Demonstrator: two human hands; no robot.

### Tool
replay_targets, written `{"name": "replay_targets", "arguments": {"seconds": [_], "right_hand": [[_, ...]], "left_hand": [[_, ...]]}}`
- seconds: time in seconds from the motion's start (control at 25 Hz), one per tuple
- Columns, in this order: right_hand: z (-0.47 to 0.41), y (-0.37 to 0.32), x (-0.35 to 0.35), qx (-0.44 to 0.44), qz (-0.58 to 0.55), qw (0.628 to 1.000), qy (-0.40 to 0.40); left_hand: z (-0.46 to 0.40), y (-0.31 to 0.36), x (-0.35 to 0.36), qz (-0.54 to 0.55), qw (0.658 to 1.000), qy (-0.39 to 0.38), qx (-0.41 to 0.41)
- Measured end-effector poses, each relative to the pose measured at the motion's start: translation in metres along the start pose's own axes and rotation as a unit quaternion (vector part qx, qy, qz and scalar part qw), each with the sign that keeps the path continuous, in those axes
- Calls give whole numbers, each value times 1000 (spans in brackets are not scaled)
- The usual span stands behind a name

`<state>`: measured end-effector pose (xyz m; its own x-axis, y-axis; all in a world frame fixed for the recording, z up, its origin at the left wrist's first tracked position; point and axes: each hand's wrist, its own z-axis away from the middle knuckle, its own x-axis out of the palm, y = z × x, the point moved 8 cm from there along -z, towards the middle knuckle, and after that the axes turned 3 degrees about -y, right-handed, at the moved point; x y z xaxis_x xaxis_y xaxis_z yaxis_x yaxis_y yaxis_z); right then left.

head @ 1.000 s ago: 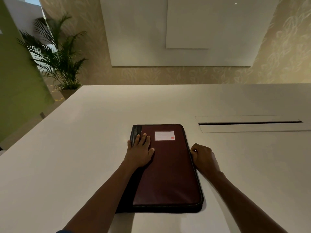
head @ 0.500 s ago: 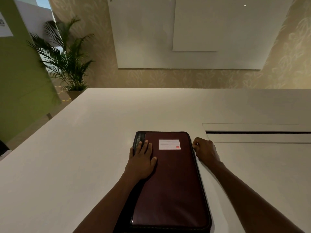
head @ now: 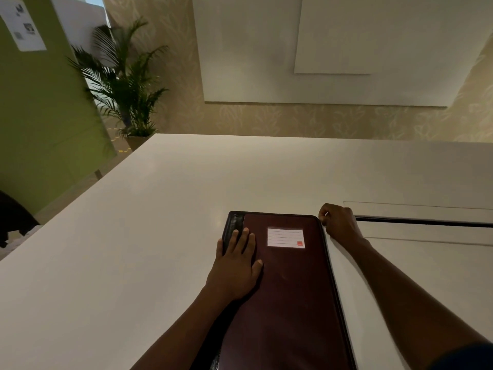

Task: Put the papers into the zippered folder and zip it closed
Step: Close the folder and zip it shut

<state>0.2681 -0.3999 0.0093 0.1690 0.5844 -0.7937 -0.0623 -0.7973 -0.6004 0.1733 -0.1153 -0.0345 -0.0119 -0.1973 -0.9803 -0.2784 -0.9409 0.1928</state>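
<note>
A dark maroon zippered folder point(head: 290, 284) lies flat and closed on the white table point(head: 138, 236), with a white lined label point(head: 285, 237) near its far end. My left hand point(head: 236, 265) rests flat on the folder's left part, fingers spread, near the black spine. My right hand point(head: 337, 222) is at the folder's far right corner, its fingers pinched together on the zipper pull at the edge. No papers are visible.
A long cable slot with a flap point(head: 424, 222) is set into the table to the right of the folder. A potted palm point(head: 125, 84) stands beyond the table's far left corner, beside a green wall point(head: 40, 108).
My right hand has slid away from me along the folder's right edge, from the middle to the far corner. My left hand has stayed on the folder. The camera has tilted.
</note>
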Motion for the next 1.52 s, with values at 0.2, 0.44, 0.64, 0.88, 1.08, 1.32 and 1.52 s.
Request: {"name": "replay_targets", "arguments": {"seconds": [0.2,0.44,0.64,0.88,1.08,1.32,1.52], "right_hand": [[-29,-8,8,-16,42,995,-93],[-50,-4,14,66,18,977,-204],[-54,-8,27,137,68,959,-237],[-59,-18,24,137,186,957,-176],[-67,-47,36,87,162,978,-99],[-70,-89,70,45,127,988,-73],[-66,-126,104,17,101,993,-59]], "left_hand": [[-13,-12,-1,19,999,-23,-17],[-41,-24,-1,47,997,-46,-46],[-57,-29,-4,59,997,-30,-33],[-67,-35,-1,87,995,-21,-30],[-66,-33,-1,74,997,-10,-22],[-64,-31,-2,69,997,-4,-17],[-63,-35,-2,120,992,9,-40]]}}
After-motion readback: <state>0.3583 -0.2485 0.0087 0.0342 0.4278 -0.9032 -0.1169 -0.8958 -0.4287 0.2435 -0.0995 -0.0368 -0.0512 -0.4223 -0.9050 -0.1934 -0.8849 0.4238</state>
